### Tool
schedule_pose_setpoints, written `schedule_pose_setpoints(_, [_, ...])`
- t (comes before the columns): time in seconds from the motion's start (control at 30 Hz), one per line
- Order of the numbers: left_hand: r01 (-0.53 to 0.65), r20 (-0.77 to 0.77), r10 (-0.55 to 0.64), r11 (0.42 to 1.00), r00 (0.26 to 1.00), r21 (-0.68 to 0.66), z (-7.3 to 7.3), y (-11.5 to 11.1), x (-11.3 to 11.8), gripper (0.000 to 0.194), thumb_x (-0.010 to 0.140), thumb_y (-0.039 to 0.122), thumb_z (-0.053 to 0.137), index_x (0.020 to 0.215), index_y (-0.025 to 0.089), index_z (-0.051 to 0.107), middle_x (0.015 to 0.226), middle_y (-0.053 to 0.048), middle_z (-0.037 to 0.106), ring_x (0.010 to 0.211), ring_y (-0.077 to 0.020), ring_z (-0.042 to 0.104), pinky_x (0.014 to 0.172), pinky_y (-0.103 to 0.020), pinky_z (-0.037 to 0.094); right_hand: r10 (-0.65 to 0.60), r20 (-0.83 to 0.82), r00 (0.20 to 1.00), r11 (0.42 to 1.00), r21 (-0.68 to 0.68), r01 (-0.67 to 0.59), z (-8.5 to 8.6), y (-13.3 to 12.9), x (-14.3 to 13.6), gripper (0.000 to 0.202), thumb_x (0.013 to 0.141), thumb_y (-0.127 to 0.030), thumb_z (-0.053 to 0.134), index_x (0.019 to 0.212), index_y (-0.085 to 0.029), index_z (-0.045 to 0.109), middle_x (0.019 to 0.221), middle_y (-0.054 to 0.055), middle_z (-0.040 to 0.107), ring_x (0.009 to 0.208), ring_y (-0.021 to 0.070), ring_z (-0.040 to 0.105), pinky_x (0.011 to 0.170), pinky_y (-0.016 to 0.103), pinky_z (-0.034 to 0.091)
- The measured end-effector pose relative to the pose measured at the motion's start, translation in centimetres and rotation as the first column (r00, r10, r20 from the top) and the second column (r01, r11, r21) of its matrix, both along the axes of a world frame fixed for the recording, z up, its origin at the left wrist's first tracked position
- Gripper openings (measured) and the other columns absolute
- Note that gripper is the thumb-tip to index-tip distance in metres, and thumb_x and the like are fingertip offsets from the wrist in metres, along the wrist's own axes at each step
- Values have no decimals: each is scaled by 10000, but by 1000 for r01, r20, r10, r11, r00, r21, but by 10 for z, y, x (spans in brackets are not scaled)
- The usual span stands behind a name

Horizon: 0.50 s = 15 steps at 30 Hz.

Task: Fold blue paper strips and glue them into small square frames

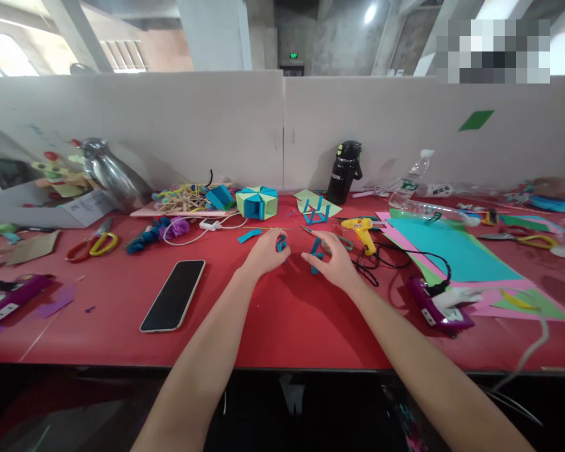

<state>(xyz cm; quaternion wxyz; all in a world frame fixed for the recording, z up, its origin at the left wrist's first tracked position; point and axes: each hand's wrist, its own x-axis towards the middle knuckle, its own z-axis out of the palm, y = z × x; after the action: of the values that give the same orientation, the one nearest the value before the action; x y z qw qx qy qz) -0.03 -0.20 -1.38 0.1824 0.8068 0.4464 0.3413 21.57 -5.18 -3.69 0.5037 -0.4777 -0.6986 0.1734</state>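
My left hand (263, 252) is curled, its fingers closed on a small folded blue paper piece (282, 243). My right hand (334, 260) has its thumb and fingers around another blue paper piece (315, 246), made of narrow strips; its lower end shows under the thumb. Both hands are just above the red table, a short gap apart. Beyond them stands a blue paper frame (316, 217) with upright strips, by a pale green sheet (306, 199). A loose blue strip (250, 236) lies left of my left hand. A blue and green paper box shape (257, 203) sits farther back.
Right of my hands are a yellow glue gun (360, 230), black cable, coloured paper (447, 248) and a purple power strip (433, 304). A phone (174, 296) and scissors (94, 245) lie left. A black bottle (344, 172) stands before the white partition (169, 132).
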Motion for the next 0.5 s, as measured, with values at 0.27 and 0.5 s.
schedule_pose_setpoints(0.27, [-50, 11, 50, 999, 999, -4, 0, -1, 0, 351, 784, 208, 618, 1131, 188, 567, 1183, -120, 654, 1135, -282, 630, 1014, -455, 487, -71, -67, 995, 973, 214, 84, 42, -15, -4, 292, 941, -353, 614, 1219, -280, 661, 1324, 96, 630, 1266, 271, 579, 1075, 452, 493])
schedule_pose_setpoints(0.5, [-177, 98, 170, 982, 981, 62, 18, -11, 3, 373, 840, 209, 595, 1210, 194, 560, 1288, -136, 613, 1198, -284, 606, 1023, -441, 488, -267, 438, 858, 914, -165, 369, 114, 115, 67, 147, 827, -158, 624, 863, -170, 766, 876, 78, 773, 864, 228, 724, 855, 351, 556])
